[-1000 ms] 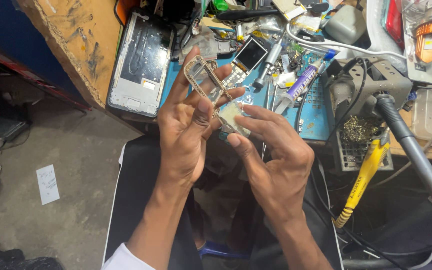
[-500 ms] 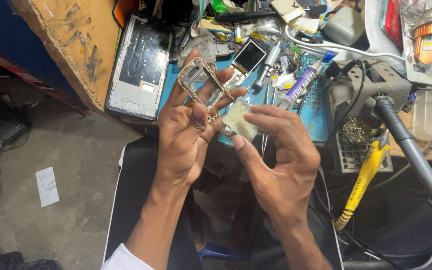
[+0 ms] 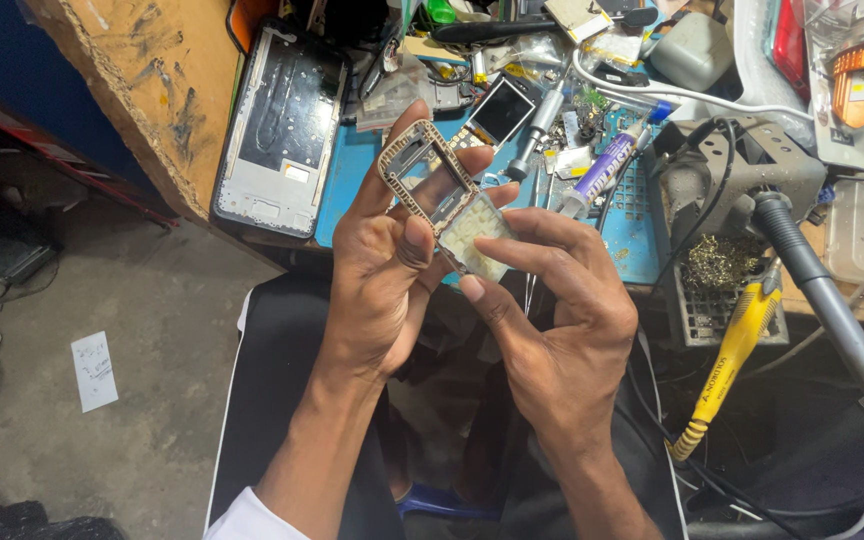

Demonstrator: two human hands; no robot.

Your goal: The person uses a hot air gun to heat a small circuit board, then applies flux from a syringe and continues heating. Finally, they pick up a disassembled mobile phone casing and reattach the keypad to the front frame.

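A cluttered repair tabletop (image 3: 642, 225) with a blue mat fills the upper half of the frame, carrying a large phone back frame (image 3: 282, 125) at upper left, a small phone screen (image 3: 502, 108), a purple-labelled tube (image 3: 600, 172) and, at right, a soldering stand (image 3: 727, 215) with a yellow-handled tool (image 3: 727, 365) below it. At centre frame, over the person's dark lap, the left hand (image 3: 387, 285) has its fingers closed around a small tan phone front frame (image 3: 427, 180), held tilted with its window open. The right hand (image 3: 562, 320) pinches a pale keypad (image 3: 474, 238) between thumb and forefinger, its fingers clamped on it, touching the lower end of the frame.
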